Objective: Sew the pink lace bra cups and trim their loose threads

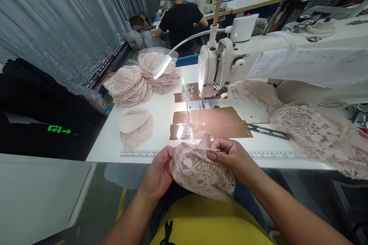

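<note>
A beige lace bra cup (202, 170) hangs between my hands at the table's front edge. My left hand (162, 170) grips its left side, thumb toward the top. At its upper right, my right hand (230, 157) pinches the lace between thumb and fingers. Beyond them stands a white sewing machine (211, 69), its needle and presser foot above a metal plate. Brown tape (211, 122) covers the table in front of the needle. A loose beige cup piece with sheer fabric (136, 126) lies flat to the left. Thread snips or tweezers (270, 131) lie right of the tape.
Stacked lace cups (143, 78) sit at the back left under a bendable lamp (162, 67). More lace pieces (319, 130) spill over the table's right front edge. A printed ruler (140, 154) runs along the front. A person in black (182, 23) sits beyond.
</note>
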A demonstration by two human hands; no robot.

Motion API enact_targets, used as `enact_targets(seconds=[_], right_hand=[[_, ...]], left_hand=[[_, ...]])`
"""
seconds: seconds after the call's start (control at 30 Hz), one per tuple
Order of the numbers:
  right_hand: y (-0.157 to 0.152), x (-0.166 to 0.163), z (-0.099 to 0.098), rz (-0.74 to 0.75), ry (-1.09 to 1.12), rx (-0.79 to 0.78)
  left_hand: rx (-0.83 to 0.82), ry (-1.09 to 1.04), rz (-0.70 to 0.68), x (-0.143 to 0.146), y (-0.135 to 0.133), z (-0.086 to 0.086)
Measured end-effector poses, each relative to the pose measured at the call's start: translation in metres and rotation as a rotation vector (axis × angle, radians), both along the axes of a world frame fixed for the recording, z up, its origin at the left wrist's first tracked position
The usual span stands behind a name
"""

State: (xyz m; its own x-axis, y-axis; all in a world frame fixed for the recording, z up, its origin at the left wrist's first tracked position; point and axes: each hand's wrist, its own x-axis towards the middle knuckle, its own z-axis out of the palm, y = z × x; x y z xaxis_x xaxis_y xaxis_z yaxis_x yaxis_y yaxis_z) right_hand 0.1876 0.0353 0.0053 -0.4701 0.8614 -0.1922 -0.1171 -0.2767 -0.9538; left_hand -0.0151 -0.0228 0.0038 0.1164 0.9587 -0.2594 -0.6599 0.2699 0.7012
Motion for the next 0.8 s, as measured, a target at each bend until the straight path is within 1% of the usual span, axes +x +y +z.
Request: enact_targets(seconds=[0.07, 0.1, 0.13, 0.17, 0.23, 0.3, 0.33, 0.37, 0.4, 0.43, 0.5, 0.53, 0.57, 0.67, 0.8], right_hand=[[-0.001, -0.003, 0.002, 0.017, -0.026, 0.002], [-0.001, -0.005, 0.002, 0.041, -0.039, 0.004], [-0.002, -0.006, 0.002, 0.064, -0.047, 0.006], [-0.003, -0.007, 0.002, 0.082, -0.051, 0.002], [-0.004, -0.007, 0.002, 0.086, -0.036, -0.019], [-0.005, -0.006, 0.001, 0.030, 0.005, -0.063], [-0.006, -0.005, 0.000, -0.017, 0.036, -0.098], [-0.006, -0.004, 0.000, -0.072, 0.075, -0.135], [-0.006, -0.004, -0.001, -0.120, 0.116, -0.165], [-0.007, -0.004, -0.001, -0.152, 0.151, -0.184], [-0.008, -0.006, -0.002, -0.145, 0.179, -0.167], [-0.008, -0.008, -0.003, -0.117, 0.168, -0.137], [-0.009, -0.009, -0.003, -0.089, 0.146, -0.102], [-0.010, -0.012, -0.005, -0.074, 0.116, -0.062], [-0.008, -0.010, -0.004, -0.198, 0.133, -0.102]], left_hand=[[0.022, 0.102, -0.092, 0.001, -0.002, 0.000], [0.010, 0.159, -0.106, 0.002, -0.003, -0.001], [-0.011, 0.200, -0.091, 0.004, -0.003, -0.002], [-0.039, 0.218, -0.056, 0.005, -0.002, -0.004], [-0.098, 0.186, 0.064, 0.006, 0.001, -0.007], [-0.134, 0.099, 0.189, 0.005, 0.003, -0.009], [-0.140, 0.050, 0.214, 0.005, 0.003, -0.008], [-0.136, 0.003, 0.198, 0.005, 0.002, -0.007], [-0.117, -0.034, 0.143, 0.006, 0.000, -0.005], [-0.085, -0.053, 0.059, 0.008, -0.003, -0.003], [-0.023, -0.031, -0.117, 0.015, -0.008, 0.001], [0.000, 0.001, -0.162, 0.019, -0.011, 0.003], [0.018, 0.034, -0.167, 0.022, -0.012, 0.003], [0.016, 0.096, -0.089, 0.031, -0.012, 0.000], [-0.049, 0.171, -0.009, 0.030, -0.010, -0.011]])
